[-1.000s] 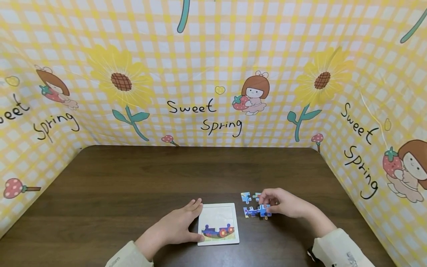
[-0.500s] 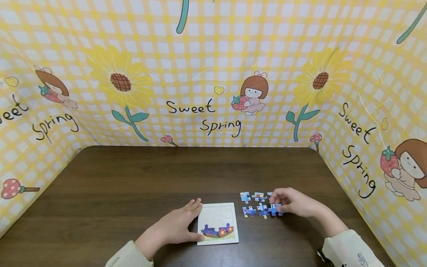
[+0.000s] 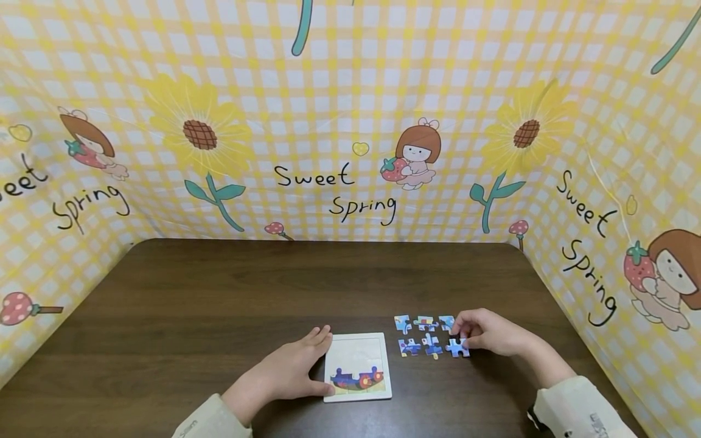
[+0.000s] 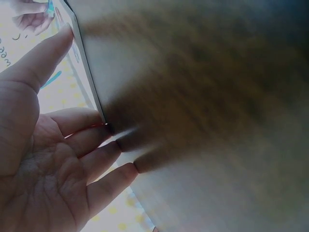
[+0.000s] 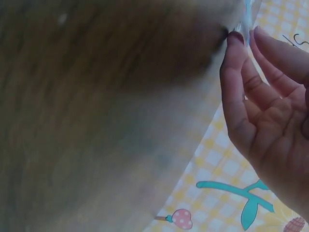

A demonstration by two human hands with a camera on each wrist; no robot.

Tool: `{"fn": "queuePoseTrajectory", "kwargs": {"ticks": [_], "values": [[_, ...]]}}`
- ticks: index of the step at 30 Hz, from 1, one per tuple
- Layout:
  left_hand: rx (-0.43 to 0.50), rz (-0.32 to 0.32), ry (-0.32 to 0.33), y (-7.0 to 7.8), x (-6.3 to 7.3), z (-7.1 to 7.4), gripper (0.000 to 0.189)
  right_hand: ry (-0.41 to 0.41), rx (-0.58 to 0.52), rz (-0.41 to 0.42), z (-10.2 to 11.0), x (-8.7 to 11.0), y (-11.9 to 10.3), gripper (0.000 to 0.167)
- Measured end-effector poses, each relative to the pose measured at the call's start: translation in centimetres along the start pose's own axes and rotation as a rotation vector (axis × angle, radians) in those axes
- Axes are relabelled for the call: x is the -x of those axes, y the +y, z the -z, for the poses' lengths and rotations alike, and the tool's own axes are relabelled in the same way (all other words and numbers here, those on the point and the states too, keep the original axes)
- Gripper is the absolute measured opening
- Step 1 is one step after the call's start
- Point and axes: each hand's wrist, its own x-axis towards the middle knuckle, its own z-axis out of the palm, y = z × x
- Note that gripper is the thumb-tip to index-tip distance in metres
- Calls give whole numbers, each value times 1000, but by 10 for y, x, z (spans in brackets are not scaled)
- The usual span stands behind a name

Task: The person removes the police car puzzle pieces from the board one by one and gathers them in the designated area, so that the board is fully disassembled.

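Observation:
In the head view my left hand (image 3: 290, 370) lies along the left edge of a white puzzle tray (image 3: 357, 336), fingers nearly straight and thumb at the lower left corner. The left wrist view shows this hand (image 4: 55, 159) with thumb and fingertips at the tray's side. Joined pieces with a dark blue and red train picture (image 3: 356, 381) fill the tray's lower part. My right hand (image 3: 495, 333) pinches a blue jigsaw piece (image 3: 456, 348) by its right side, low over the table. In the right wrist view, thumb and index finger of the right hand (image 5: 270, 106) meet around a bluish edge.
Several other loose jigsaw pieces lie in two rows right of the tray, among them a light blue corner piece (image 3: 402, 323) and a dark blue piece (image 3: 432, 347). The brown wooden table (image 3: 246, 286) is enclosed by a yellow checked cloth (image 3: 317, 109).
My right hand has slid a blue piece rightward, away from its neighbour, to the right end of the near row. The upper row shows more now. The left hand and tray have stayed put.

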Motion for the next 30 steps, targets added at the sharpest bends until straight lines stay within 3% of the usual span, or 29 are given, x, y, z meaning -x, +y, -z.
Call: {"fn": "queuePoseTrajectory", "kwargs": {"ticks": [12,20,30], "values": [[-5,0,2,-1,0,-1,96,28,24,25,-1,-6,-7,11],[-19,-3,9,-2,-1,-1,96,-17,64,49,-20,-36,-30,12],[-13,5,-2,-2,-2,-1,96,-97,107,136,-52,-76,-61,11]]}}
